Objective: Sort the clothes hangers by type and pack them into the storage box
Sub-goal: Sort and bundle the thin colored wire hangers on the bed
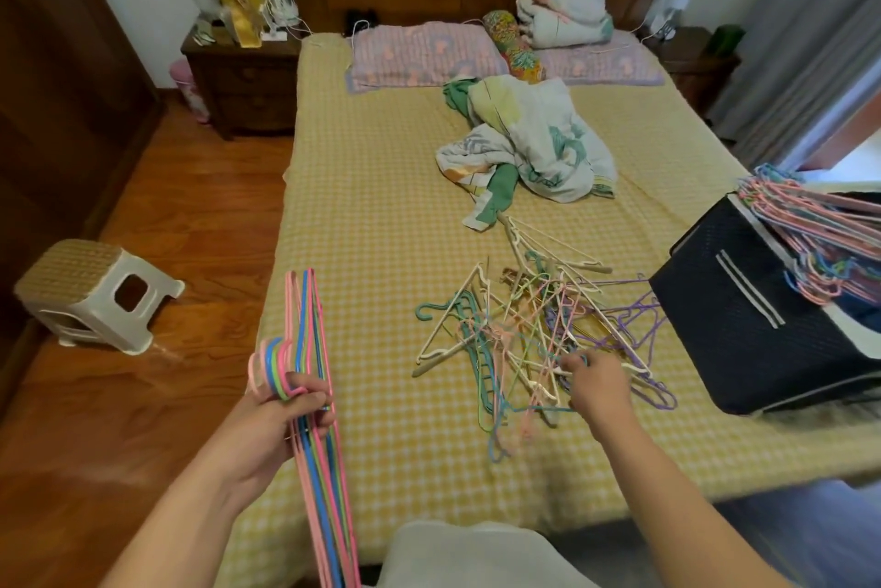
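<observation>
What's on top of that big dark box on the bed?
A thick bundle of pink, blue and green hangers lies across the open top of the dark storage box, hooks poking past its edge. What's deeper inside the box is covered by them.

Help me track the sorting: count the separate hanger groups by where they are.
Bundle gripped in the left hand: 1
Tangled heap on the bed, at the right hand: 1
Stack on the storage box: 1
Total: 3
</observation>
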`<state>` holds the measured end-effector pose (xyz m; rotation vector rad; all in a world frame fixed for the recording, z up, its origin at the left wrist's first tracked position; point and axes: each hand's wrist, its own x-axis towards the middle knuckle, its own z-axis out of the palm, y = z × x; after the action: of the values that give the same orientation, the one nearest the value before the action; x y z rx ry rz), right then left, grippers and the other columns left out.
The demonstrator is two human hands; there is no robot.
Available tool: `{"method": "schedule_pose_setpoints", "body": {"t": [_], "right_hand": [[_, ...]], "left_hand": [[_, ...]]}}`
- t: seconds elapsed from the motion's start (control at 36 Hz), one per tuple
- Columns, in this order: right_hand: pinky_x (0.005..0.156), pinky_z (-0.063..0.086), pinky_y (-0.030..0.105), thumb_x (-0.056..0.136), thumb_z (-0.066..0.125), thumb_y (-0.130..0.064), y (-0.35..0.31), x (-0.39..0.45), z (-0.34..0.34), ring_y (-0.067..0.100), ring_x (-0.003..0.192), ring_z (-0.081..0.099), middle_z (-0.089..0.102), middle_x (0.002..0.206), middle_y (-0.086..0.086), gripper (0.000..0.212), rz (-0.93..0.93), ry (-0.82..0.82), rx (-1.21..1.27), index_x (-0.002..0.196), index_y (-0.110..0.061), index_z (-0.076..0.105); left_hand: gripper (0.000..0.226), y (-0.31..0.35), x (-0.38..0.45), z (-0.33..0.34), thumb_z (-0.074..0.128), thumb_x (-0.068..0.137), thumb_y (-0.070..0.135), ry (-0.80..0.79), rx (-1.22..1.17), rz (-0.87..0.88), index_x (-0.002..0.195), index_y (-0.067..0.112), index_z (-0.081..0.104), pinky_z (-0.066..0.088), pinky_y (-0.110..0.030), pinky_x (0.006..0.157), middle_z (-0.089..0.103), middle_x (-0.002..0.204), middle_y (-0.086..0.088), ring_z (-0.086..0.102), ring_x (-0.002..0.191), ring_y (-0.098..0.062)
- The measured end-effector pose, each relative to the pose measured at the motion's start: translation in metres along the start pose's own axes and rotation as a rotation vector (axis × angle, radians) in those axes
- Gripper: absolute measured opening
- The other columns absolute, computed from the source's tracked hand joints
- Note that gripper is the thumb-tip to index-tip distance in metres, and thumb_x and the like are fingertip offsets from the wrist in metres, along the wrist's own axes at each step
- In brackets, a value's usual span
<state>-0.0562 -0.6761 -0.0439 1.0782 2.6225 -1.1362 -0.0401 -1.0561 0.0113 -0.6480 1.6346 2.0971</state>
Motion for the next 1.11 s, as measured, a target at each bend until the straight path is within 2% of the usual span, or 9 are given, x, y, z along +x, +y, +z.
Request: {"method": "schedule_pose_setpoints", "body": {"t": [0.06, 0.33, 0.53, 0.64, 0.78, 0.86, 1.0, 1.06, 1.11], "right_hand": [[0.072, 0.05, 0.038, 0.099, 0.051, -0.011, 0.0, -0.004, -0.007, 0.037, 0.088, 0.066, 0.073, 0.093, 0.016, 0.026, -0.045, 0.046, -0.036, 0.095, -0.011, 0.076], [0.052, 0.049, 0.034, 0.101, 0.052, -0.007, -0.014, -0.032, -0.014, 0.019, 0.051, 0.05, 0.065, 0.082, 0.005, 0.023, 0.056, -0.179, 0.279, 0.089, -0.002, 0.071], [0.047, 0.054, 0.02, 0.105, 0.04, 0.001, -0.031, -0.046, 0.008, 0.011, 0.057, 0.064, 0.069, 0.085, 0.013, 0.02, 0.247, -0.235, 1.036, 0.114, -0.008, 0.055], [0.03, 0.033, 0.014, 0.102, 0.033, 0.004, -0.033, -0.049, 0.018, 0.002, 0.032, 0.042, 0.072, 0.084, 0.01, 0.027, 0.503, -0.399, 1.336, 0.113, -0.01, 0.053], [0.032, 0.03, 0.013, 0.097, 0.046, 0.006, -0.038, -0.066, 0.025, 0.002, 0.029, 0.033, 0.072, 0.094, 0.009, 0.023, 0.606, -0.488, 1.496, 0.112, -0.008, 0.056], [0.033, 0.033, 0.015, 0.065, 0.074, 0.018, -0.037, -0.083, 0.038, 0.003, 0.031, 0.034, 0.075, 0.095, 0.013, 0.059, 0.658, -0.591, 1.576, 0.118, -0.002, 0.06], [0.036, 0.034, 0.015, 0.102, 0.036, 0.002, -0.041, -0.114, 0.061, 0.003, 0.033, 0.035, 0.069, 0.073, 0.008, 0.033, 0.767, -0.695, 1.625, 0.13, -0.004, 0.053], [0.035, 0.035, 0.016, 0.092, 0.052, 0.009, -0.042, -0.117, 0.062, 0.004, 0.032, 0.036, 0.071, 0.079, 0.012, 0.039, 0.725, -0.759, 1.623, 0.128, -0.002, 0.053], [0.033, 0.037, 0.018, 0.052, 0.087, 0.017, -0.044, -0.111, 0.055, 0.004, 0.032, 0.037, 0.073, 0.091, 0.016, 0.081, 0.603, -0.836, 1.592, 0.125, 0.0, 0.055]], "left_hand": [[0.019, -0.002, 0.002, -0.002, 0.061, 0.089, -0.013, -0.004, -0.005, -0.003, 0.103, -0.001, 0.063, 0.053, -0.038, 0.063, 0.062, 0.078, -0.016, 0.063, 0.066, -0.028], [0.016, -0.005, 0.002, -0.006, 0.061, 0.089, -0.013, -0.002, -0.046, -0.004, 0.098, 0.001, 0.063, 0.05, -0.039, 0.067, 0.062, 0.073, -0.015, 0.062, 0.066, -0.028], [0.018, 0.004, -0.006, -0.024, 0.055, 0.091, -0.014, 0.0, -0.048, -0.001, 0.091, 0.004, 0.059, 0.047, -0.036, 0.061, 0.06, 0.07, -0.012, 0.059, 0.062, -0.025], [0.02, 0.008, -0.006, -0.036, 0.057, 0.091, -0.012, 0.002, -0.079, 0.012, 0.086, 0.007, 0.061, 0.048, -0.032, 0.057, 0.059, 0.073, -0.011, 0.06, 0.062, -0.024], [0.044, 0.014, -0.013, -0.04, 0.055, 0.093, -0.012, -0.017, -0.101, 0.044, 0.064, 0.02, 0.066, 0.049, -0.03, 0.057, 0.06, 0.071, -0.001, 0.059, 0.069, -0.024], [0.042, 0.023, -0.013, -0.033, 0.054, 0.093, -0.012, -0.009, -0.131, 0.089, 0.068, 0.02, 0.067, 0.052, -0.03, 0.057, 0.061, 0.073, -0.003, 0.062, 0.073, -0.026], [0.018, 0.039, -0.018, -0.008, 0.055, 0.094, -0.009, 0.006, -0.207, 0.18, 0.092, 0.006, 0.065, 0.06, -0.031, 0.061, 0.066, 0.08, -0.012, 0.07, 0.075, -0.029], [0.015, 0.042, -0.018, -0.003, 0.056, 0.094, -0.007, 0.008, -0.228, 0.205, 0.096, 0.004, 0.067, 0.062, -0.034, 0.064, 0.07, 0.08, -0.011, 0.072, 0.072, -0.027], [0.014, 0.045, -0.02, -0.002, 0.057, 0.094, -0.005, -0.021, -0.226, 0.216, 0.096, 0.004, 0.067, 0.061, -0.037, 0.066, 0.07, 0.083, -0.013, 0.071, 0.069, -0.027]]}}
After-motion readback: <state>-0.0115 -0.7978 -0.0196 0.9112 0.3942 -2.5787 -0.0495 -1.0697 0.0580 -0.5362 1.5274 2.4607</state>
